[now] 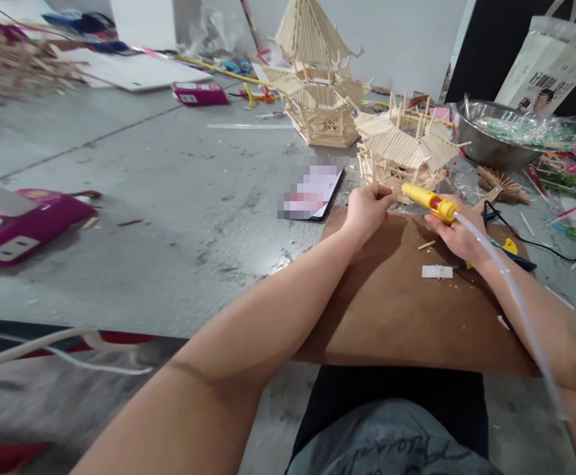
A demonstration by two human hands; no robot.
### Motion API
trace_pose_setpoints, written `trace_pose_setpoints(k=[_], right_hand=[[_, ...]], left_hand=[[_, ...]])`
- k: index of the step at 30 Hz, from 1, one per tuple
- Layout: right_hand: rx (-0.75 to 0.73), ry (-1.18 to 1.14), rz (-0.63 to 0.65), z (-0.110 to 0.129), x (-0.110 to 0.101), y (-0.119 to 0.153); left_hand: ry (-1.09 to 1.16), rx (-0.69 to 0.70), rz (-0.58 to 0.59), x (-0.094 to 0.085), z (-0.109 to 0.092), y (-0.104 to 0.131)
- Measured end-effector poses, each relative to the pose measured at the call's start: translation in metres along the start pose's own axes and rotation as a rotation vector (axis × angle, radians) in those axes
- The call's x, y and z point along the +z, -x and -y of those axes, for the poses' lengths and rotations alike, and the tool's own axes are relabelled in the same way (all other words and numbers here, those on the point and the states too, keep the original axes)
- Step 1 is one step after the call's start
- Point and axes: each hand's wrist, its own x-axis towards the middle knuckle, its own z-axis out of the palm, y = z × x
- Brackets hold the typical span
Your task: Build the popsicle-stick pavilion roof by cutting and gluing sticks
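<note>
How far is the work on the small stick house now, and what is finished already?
Done: the tall stick tower behind stands complete. In hand: the left hand pinches a stick at the small stick house, while the right hand aims the yellow glue gun at it. Left: its posts still stick up bare above the roof, and a loose stick lies on the brown board.

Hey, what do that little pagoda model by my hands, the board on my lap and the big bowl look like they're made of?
The pagoda model looks like pale, unpainted wooden sticks, laid in visible rows. The board seems to be matte brown cardboard or hardboard; which one is unclear. The bowl looks like metal, probably steel, with a grey reflective sheen.
</note>
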Motion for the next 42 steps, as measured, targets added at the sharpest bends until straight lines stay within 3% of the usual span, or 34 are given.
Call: trace_pose_setpoints(k=[3, 8, 12, 42], right_hand=[[0.036, -0.211, 0.012, -0.001, -0.009, -0.003], [0.226, -0.622, 0.153, -0.007, -0.019, -0.008], [0.275, -0.844, 0.212, -0.011, -0.018, -0.009], [0.312, -0.815, 0.223, -0.014, -0.015, -0.009]], left_hand=[[-0.029, 0.049, 0.022, -0.002, 0.0, 0.002], [0.145, -0.06, 0.055, -0.004, -0.005, 0.007], [0.22, -0.094, 0.124, -0.005, -0.01, 0.009], [0.211, -0.096, 0.161, -0.005, -0.012, 0.01]])
